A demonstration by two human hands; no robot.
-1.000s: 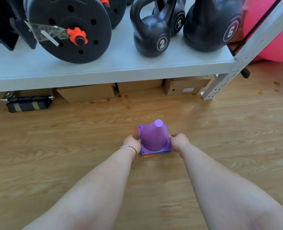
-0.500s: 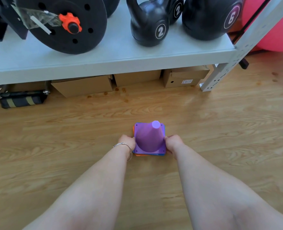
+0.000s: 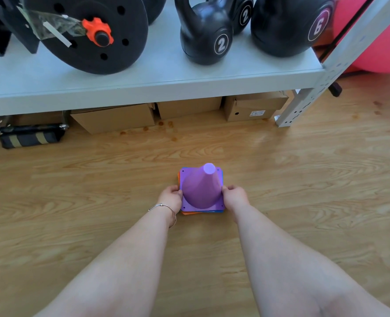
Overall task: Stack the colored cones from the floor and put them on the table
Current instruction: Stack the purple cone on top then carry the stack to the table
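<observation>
Gripping cone stack [image 3: 202, 191] base edges, left hand [image 3: 171, 199], right hand [image 3: 234, 197], arms outstretched

Single head-worn wide-angle view, forward and down over wooden floor [image 3: 303, 179], near shelf [image 3: 157, 85] ahead.

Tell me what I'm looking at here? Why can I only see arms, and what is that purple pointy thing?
The camera sits on a person's head and looks down, so you see only their two bare arms. The left hand and the right hand grip the sides of a stack of cones on the wooden floor. The purple cone is on top; orange and blue edges peek out beneath it. Behind stands a grey shelf, likely the table where the cones go. On it are black kettlebells marked 2 and 6 and a weight plate. Cardboard boxes sit underneath.
</observation>
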